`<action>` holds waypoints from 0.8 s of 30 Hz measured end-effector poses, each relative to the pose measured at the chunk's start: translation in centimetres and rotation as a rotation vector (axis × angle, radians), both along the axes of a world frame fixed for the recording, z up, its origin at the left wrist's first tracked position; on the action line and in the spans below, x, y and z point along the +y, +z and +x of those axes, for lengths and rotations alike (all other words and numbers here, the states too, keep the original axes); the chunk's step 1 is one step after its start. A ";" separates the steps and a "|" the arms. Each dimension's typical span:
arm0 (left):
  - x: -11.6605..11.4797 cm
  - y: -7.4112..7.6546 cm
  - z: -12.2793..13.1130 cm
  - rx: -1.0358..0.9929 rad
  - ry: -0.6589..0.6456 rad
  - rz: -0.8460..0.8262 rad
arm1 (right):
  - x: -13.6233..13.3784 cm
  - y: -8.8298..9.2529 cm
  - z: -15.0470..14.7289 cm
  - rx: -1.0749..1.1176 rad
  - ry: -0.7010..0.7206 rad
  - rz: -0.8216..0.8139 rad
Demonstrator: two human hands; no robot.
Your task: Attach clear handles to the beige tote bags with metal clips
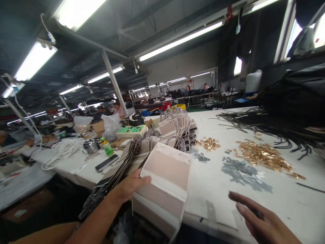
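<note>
My left hand (132, 186) grips the left edge of a beige panel with paler bands across it (167, 169), thumb on top. The panel is tilted up over the table's front edge, and its exact kind I cannot tell. Just left of that hand lies a stack of similar dark-edged panels (127, 159), with more beige panels (175, 123) with looped cords behind. My right hand (259, 217) is apart from the panel, over the table's front right, fingers stretched and holding nothing. Nearest to it is a spread of small grey flat pieces (245, 173).
On the white table (210, 125) lie gold metal pieces (266, 156), a smaller gold pile (209, 144) and black cords (284, 135). At left are a green-labelled bottle (106, 147), metal cup (91, 146), dark phone-like slab (106, 163), white cable (63, 152) and control box (132, 131).
</note>
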State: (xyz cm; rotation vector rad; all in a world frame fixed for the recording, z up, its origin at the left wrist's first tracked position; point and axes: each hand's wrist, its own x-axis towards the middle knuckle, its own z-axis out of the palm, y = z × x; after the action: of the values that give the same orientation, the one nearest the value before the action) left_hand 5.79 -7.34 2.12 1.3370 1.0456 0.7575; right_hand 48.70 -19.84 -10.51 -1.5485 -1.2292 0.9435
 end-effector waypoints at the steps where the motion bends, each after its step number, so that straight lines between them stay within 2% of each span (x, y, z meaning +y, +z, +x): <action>1: -1.2 0.2 0.1 0.036 -0.070 -0.012 | 0.2 0.9 -0.4 0.066 0.014 -0.011; 3: -3.1 0.4 0.7 0.097 -0.220 -0.052 | 0.0 2.3 -1.3 0.184 0.080 -0.047; 5: -4.1 -0.1 1.9 0.137 -0.364 -0.112 | -0.8 2.8 -1.9 0.286 0.194 -0.048; 7: -4.3 -1.2 3.3 0.147 -0.477 -0.163 | -2.3 2.5 -2.1 0.411 0.317 -0.027; 9: -3.9 -2.9 4.8 0.149 -0.564 -0.198 | -4.1 1.9 -1.8 0.529 0.383 -0.056; 12: -2.8 -5.7 7.3 0.179 -0.642 -0.240 | -6.4 1.1 -1.3 0.516 0.297 -0.122; 14: -2.3 -7.4 9.4 0.196 -0.663 -0.274 | -7.6 0.5 -1.3 0.457 0.246 -0.103; 17: -2.0 -9.5 12.9 0.155 -0.728 -0.332 | -9.3 -1.1 -1.3 0.481 0.186 -0.154; 21: -1.3 -10.9 16.6 0.085 -0.821 -0.460 | -11.8 -3.7 -1.0 0.556 -0.003 -0.269; 24: -0.7 -10.9 18.5 0.066 -0.875 -0.547 | -12.7 -4.8 -0.6 0.612 0.016 -0.249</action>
State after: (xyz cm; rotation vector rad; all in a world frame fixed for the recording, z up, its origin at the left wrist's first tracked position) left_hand 24.30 -8.08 -8.75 1.1688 0.5486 -0.2200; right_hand 48.07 -32.51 -15.27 -1.2834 -0.7062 1.4870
